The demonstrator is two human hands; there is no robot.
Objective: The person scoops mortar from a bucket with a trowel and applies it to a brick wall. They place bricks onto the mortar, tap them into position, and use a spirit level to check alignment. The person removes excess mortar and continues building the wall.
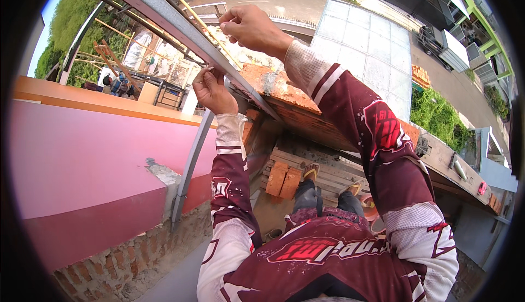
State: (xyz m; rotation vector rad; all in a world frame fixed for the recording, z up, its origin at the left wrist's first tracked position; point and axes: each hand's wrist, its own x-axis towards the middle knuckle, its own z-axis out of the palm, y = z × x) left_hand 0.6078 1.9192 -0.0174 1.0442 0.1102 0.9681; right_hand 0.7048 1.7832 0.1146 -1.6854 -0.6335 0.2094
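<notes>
My left hand (216,93) is raised beside the grey metal beam (164,20), thumb and fingertips pinched together close to its lower edge. A small pale bit shows at those fingertips, too small to name. Higher and to the right, my right hand (256,30) hangs in the air past the beam, its fingers curled in a pinch. Whatever lies in that pinch, if anything, is hidden. Under the right hand runs the top of an orange brick wall (292,90) with grey mortar on it. A thin bamboo pole (188,8) slants behind the beam.
A grey metal post (191,168) leans against the pink wall (109,160) at left. Loose bricks (283,180) lie on wooden planks (322,177) by my sandalled feet. At right, a ledge (442,157) carries small items. Beyond are a tiled roof (363,50) and a parked vehicle (442,46).
</notes>
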